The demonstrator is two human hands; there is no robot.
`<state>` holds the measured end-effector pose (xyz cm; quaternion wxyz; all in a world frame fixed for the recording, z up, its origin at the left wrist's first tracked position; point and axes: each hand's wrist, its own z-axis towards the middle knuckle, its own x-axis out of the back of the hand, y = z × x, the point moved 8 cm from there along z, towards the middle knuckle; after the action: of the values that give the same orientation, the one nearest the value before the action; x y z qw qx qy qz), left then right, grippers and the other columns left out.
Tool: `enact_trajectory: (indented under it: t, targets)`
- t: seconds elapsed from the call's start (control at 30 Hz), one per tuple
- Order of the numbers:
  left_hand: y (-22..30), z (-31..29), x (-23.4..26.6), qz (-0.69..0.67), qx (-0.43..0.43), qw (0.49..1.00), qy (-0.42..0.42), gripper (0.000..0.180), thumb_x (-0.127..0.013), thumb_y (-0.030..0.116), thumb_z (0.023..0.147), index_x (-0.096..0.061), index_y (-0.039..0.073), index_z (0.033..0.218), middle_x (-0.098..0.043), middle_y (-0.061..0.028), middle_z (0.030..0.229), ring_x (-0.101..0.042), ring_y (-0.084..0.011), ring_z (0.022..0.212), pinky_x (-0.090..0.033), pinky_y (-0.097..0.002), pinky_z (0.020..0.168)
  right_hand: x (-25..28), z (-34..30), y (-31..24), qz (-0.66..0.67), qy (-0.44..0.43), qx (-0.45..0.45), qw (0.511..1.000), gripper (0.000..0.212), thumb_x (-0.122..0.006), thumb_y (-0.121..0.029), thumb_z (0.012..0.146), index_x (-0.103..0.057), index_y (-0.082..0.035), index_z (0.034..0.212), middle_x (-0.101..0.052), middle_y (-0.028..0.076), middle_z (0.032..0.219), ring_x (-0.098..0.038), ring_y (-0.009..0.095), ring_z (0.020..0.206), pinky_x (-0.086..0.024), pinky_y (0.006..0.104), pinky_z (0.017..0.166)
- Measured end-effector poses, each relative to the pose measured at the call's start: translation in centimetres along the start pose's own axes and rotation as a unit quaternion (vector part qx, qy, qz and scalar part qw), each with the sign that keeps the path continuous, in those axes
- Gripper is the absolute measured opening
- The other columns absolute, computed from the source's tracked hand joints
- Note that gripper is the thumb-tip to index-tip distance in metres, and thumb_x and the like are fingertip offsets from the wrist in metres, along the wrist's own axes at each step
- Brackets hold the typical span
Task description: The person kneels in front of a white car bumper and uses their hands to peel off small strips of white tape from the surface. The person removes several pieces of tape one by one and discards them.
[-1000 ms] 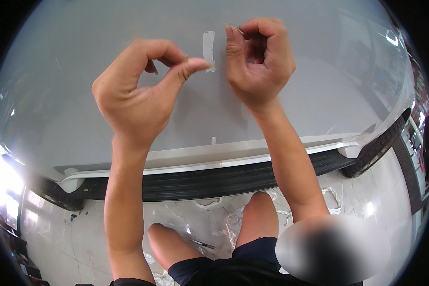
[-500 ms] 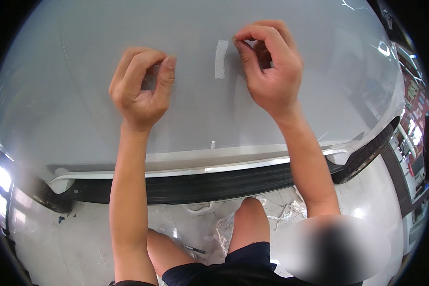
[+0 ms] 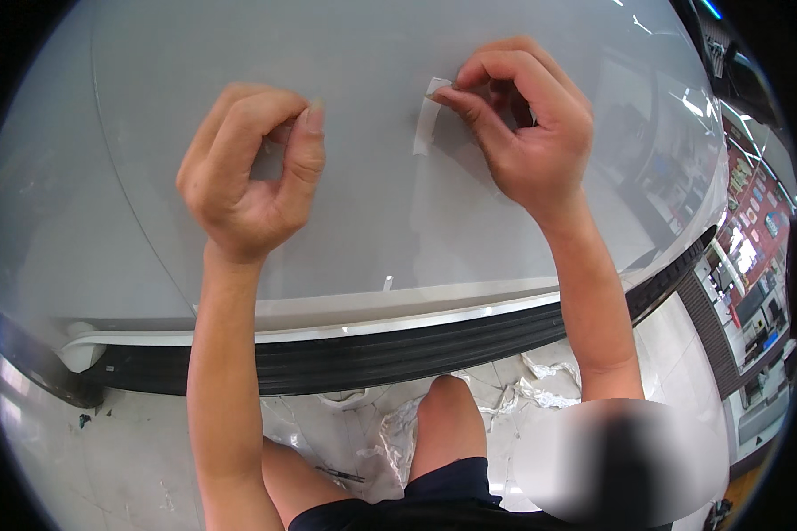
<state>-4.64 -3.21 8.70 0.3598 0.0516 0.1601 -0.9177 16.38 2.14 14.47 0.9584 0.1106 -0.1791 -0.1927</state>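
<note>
R. hand (image 3: 545, 146): thumb laid over upper end of white strip (image 3: 426, 131); whether pinched can't be told. L. hand (image 3: 226, 173): thumb & index pressed tog. Strip located on grey car panel (image 3: 363, 195), well above lower edge; blk running board (image 3: 390, 350) fitted below.

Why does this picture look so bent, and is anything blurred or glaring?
In the head view, the fisheye lens bows the black running board; the head view's upper right has white reflections on the grey panel; the head view's lower right holds a blurred oval.
</note>
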Motion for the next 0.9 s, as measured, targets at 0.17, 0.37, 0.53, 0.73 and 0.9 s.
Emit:
enact_trajectory:
  t: [0.17,0.37,0.53,0.73,0.9]
  targets:
    - [-0.18,0.08,-0.18,-0.016,0.000,1.000,0.001,0.009,-0.077,-0.003,0.086,-0.071,0.003,0.085,-0.068,-0.0046,0.075,-0.061,-0.0124,0.063,-0.047,-0.0227,0.054,0.01,0.52,-0.32,-0.004,0.008,0.017,1.000,0.012,-0.086,0.002,0.084,-0.077,0.001,0.092,-0.071,0.003,0.092,-0.061,0.006,0.070,-0.046,0.0200,0.058]
    - [-0.23,0.02,0.04,-0.013,-0.002,1.000,0.002,0.010,-0.077,-0.006,0.084,-0.071,0.002,0.084,-0.067,-0.0055,0.074,-0.061,-0.0134,0.063,-0.047,-0.0234,0.054,-0.50,0.58,-0.56,-0.022,0.015,0.082,0.996,0.013,-0.082,0.009,0.083,-0.078,0.002,0.093,-0.071,0.006,0.090,-0.065,0.011,0.072,-0.051,0.0228,0.062]
    - [-0.17,-0.09,-0.19,-0.020,-0.005,1.000,0.002,0.010,-0.077,-0.006,0.083,-0.070,0.002,0.083,-0.067,-0.0056,0.074,-0.060,-0.0137,0.062,-0.047,-0.0238,0.054,-0.54,0.28,-0.72,-0.031,0.023,0.100,0.994,0.017,-0.078,0.014,0.081,-0.077,0.001,0.093,-0.071,0.007,0.090,-0.066,0.014,0.072,-0.052,0.0235,0.063]
    - [0.05,0.12,-0.06,-0.013,-0.026,1.000,0.003,0.011,-0.077,-0.007,0.082,-0.070,0.002,0.083,-0.067,-0.0058,0.073,-0.060,-0.0139,0.061,-0.046,-0.0238,0.054,-0.69,0.18,-0.33,-0.038,0.056,0.103,0.992,0.022,-0.080,0.014,0.076,-0.078,-0.003,0.089,-0.072,0.005,0.086,-0.066,0.017,0.067,-0.052,0.0269,0.057]
    - [-0.23,0.07,-0.01,-0.022,-0.010,1.000,0.003,0.012,-0.077,-0.007,0.081,-0.069,0.002,0.082,-0.066,-0.0061,0.073,-0.059,-0.0147,0.061,-0.046,-0.0244,0.054,-0.38,0.02,0.05,0.006,0.066,0.116,0.991,0.025,-0.080,0.016,0.073,-0.079,-0.003,0.089,-0.072,0.005,0.086,-0.068,0.016,0.068,-0.054,0.0260,0.058]
